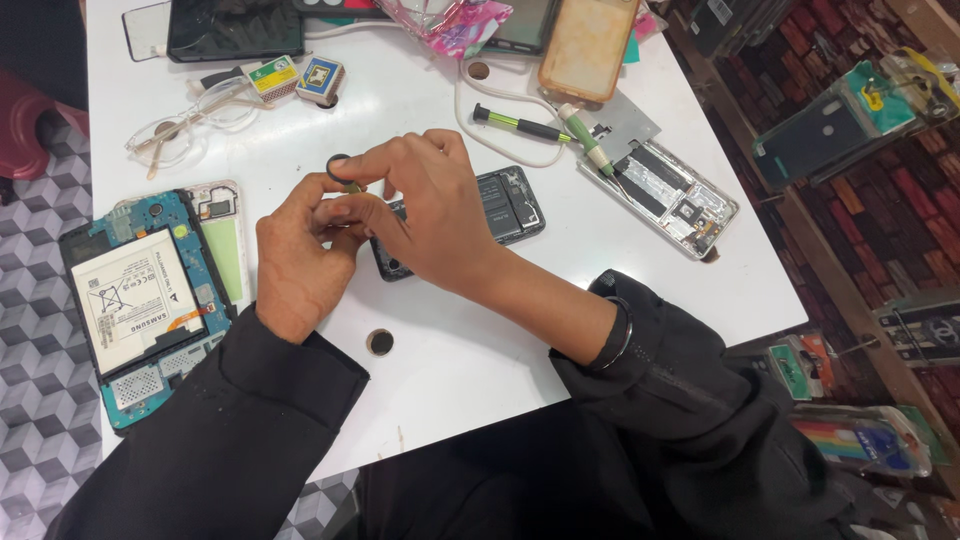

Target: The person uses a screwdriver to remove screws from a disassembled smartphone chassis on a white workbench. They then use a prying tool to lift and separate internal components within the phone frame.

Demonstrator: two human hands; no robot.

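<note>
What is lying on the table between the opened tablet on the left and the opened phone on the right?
In the head view, both hands, left hand and right hand, pinching a small dark ring, and under them a dark opened phone.

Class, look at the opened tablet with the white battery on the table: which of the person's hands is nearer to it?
Left. The left hand sits just right of the opened tablet, a little apart. The right hand lies farther right, over the small dark phone.
</note>
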